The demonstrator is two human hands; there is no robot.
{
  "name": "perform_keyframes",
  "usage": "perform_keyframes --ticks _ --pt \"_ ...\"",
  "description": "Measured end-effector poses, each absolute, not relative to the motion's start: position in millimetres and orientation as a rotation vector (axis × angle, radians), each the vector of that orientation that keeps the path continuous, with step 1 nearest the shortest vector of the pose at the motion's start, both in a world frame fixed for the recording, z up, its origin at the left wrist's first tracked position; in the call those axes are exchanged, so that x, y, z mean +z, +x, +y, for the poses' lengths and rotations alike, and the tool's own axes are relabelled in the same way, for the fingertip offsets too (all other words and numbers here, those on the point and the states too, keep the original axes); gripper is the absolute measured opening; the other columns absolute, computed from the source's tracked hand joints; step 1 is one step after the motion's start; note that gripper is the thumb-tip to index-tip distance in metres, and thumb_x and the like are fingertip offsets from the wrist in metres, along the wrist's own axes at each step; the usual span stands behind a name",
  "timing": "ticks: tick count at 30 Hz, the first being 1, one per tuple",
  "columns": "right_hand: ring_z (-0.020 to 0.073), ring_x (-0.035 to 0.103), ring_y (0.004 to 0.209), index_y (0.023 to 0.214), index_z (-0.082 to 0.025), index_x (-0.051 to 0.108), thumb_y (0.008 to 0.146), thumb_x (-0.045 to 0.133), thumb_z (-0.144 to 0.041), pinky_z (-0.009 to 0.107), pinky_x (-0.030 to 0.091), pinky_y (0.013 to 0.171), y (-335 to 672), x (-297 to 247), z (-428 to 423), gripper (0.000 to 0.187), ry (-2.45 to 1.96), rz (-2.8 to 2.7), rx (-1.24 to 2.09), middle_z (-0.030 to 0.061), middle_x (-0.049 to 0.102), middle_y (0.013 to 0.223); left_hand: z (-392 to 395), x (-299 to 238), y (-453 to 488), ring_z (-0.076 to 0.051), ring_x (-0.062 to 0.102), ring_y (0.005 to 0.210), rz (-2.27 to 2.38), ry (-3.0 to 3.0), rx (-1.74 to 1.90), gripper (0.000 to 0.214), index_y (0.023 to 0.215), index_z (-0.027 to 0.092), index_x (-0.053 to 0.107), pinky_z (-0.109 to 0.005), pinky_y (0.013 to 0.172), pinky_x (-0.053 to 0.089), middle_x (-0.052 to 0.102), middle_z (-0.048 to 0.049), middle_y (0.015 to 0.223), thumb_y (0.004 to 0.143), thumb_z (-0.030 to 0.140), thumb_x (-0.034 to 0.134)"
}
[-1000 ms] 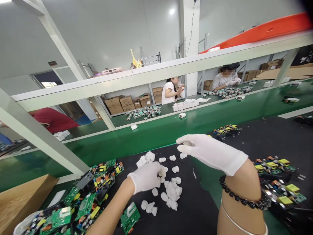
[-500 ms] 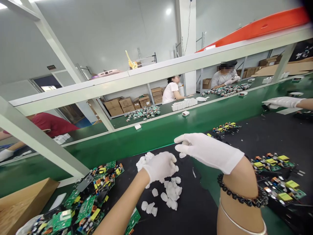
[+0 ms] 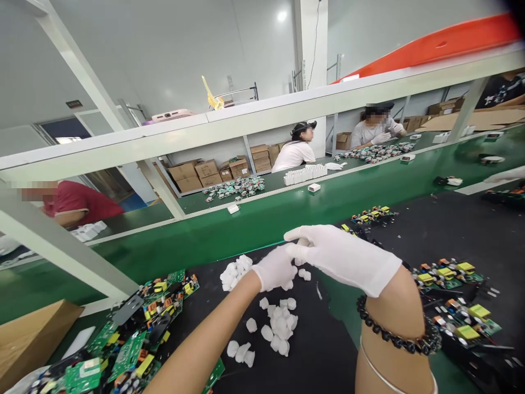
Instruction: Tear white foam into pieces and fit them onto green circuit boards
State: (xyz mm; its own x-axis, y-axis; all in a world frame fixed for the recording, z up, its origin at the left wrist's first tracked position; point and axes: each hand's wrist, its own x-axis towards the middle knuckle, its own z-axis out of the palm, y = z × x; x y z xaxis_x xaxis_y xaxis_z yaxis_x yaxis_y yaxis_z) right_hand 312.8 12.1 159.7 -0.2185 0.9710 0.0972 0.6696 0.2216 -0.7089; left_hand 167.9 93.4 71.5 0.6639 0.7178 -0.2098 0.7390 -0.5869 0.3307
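Observation:
My left hand (image 3: pixel 275 269), in a white glove, has curled fingers that reach the fingertips of my right hand (image 3: pixel 342 256). Whatever the left fingers hold, if anything, is hidden. The right hand is gloved too, its fingers bent inward and partly covered; I cannot make out anything in them. Below the hands, a loose cluster of small white soft-looking lumps (image 3: pixel 282 324) lies on the black mat (image 3: pixel 320 355). Another white heap (image 3: pixel 235 272) sits just left of my left hand, and a few lumps lie under the right fingers.
Circuit boards (image 3: pixel 131 350) pile up at left beside a cardboard box (image 3: pixel 39 336). More boards (image 3: pixel 467 323) lie at right. Beyond the mat runs a green conveyor belt (image 3: pixel 246 232) carrying white cases (image 3: pixel 314 187), below a white frame rail (image 3: pixel 246 117). Co-workers sit across it.
My left hand has moved up and right to meet my right hand, which stays nearly in place. The co-worker's gloved hand at far right has drawn back, leaving an item on the belt.

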Motion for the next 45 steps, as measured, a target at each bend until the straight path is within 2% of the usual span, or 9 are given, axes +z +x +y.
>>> perform_keyframes --ticks 4,8,11,16,21,27,34,40,45 --pt "0.0156 0.059 0.070 0.110 -0.020 0.063 0.080 0.049 -0.037 0.024 0.042 0.063 313.7 162.5 9.6 0.036 -1.528 -1.975 0.739 0.0013 0.068 0.077 77.5 89.5 103.4 -0.016 0.057 0.094 1.270 2.434 0.053 0.028 0.105 0.021 0.059 -0.028 0.084 0.043 0.062 -0.0020 0.106 0.084 0.021 0.040" --pt "0.0157 0.059 0.068 0.109 -0.021 0.063 0.082 0.048 -0.038 0.025 0.042 0.062 315.2 160.5 10.5 0.036 -1.530 -2.029 0.671 0.0024 0.067 0.078 43.5 83.6 38.0 -0.018 0.059 0.072 1.649 2.262 -0.184 0.017 0.085 0.019 0.063 -0.029 0.069 0.044 0.063 -0.0030 0.077 0.076 0.026 0.051" --pt "0.0152 0.058 0.065 0.110 -0.023 0.063 0.084 0.046 -0.039 0.025 0.042 0.061 317.7 156.6 12.3 0.035 -1.444 -2.101 0.627 0.0023 0.066 0.078 22.7 63.7 13.6 -0.024 0.059 0.089 1.807 2.207 -0.183 0.024 0.092 0.020 0.064 -0.034 0.078 0.042 0.063 -0.0076 0.088 0.069 0.021 0.058" --pt "0.0155 0.056 0.064 0.109 -0.023 0.062 0.084 0.045 -0.042 0.025 0.041 0.060 317.3 157.8 11.3 0.036 -1.499 -2.066 0.633 0.0010 0.064 0.072 13.6 37.0 4.9 -0.025 0.050 0.110 1.913 2.133 -0.098 0.014 0.079 0.025 0.064 -0.034 0.092 0.035 0.063 -0.0073 0.090 0.068 0.017 0.061" --pt "0.0144 0.053 0.061 0.109 -0.020 0.062 0.082 0.046 -0.039 0.024 0.039 0.057 313.0 162.1 9.2 0.036 -1.557 -2.021 0.695 0.0006 0.063 0.069 19.5 28.2 -5.4 -0.019 0.057 0.095 2.017 2.026 -0.006 0.024 0.096 0.016 0.059 -0.032 0.083 0.040 0.060 -0.0097 0.098 0.074 0.010 0.051" --pt "0.0131 0.054 0.063 0.110 -0.020 0.062 0.081 0.048 -0.036 0.023 0.039 0.060 313.1 163.1 10.4 0.035 -1.569 -1.990 0.738 -0.0002 0.064 0.073 28.6 24.9 -11.5 -0.014 0.058 0.075 1.908 1.961 0.067 0.028 0.075 0.015 0.057 -0.024 0.071 0.042 0.063 -0.0043 0.076 0.064 -0.004 0.040" --pt "0.0153 0.057 0.068 0.111 -0.020 0.061 0.081 0.048 -0.035 0.023 0.040 0.061 312.6 162.9 9.8 0.036 -1.565 -1.999 0.731 0.0017 0.066 0.074 30.4 39.0 38.1 -0.014 0.057 0.080 1.536 1.924 0.500 0.029 0.087 0.016 0.061 -0.027 0.078 0.044 0.065 -0.0035 0.088 0.065 0.005 0.046" --pt "0.0155 0.057 0.066 0.110 -0.019 0.061 0.081 0.049 -0.035 0.024 0.040 0.060 311.9 161.8 10.0 0.036 -1.559 -1.996 0.733 0.0023 0.066 0.075 40.0 38.7 102.5 -0.016 0.057 0.089 1.242 1.900 0.540 0.027 0.098 0.019 0.058 -0.030 0.080 0.047 0.061 -0.0050 0.098 0.073 0.015 0.048" --pt "0.0142 0.055 0.065 0.110 -0.019 0.062 0.080 0.049 -0.035 0.024 0.039 0.062 311.4 160.4 12.8 0.036 -1.546 -1.986 0.724 0.0011 0.065 0.073 25.1 21.8 126.0 -0.010 0.055 0.052 1.212 1.687 0.298 0.024 0.106 0.021 0.045 -0.028 0.051 0.049 0.057 -0.0017 0.083 0.085 0.030 0.037"
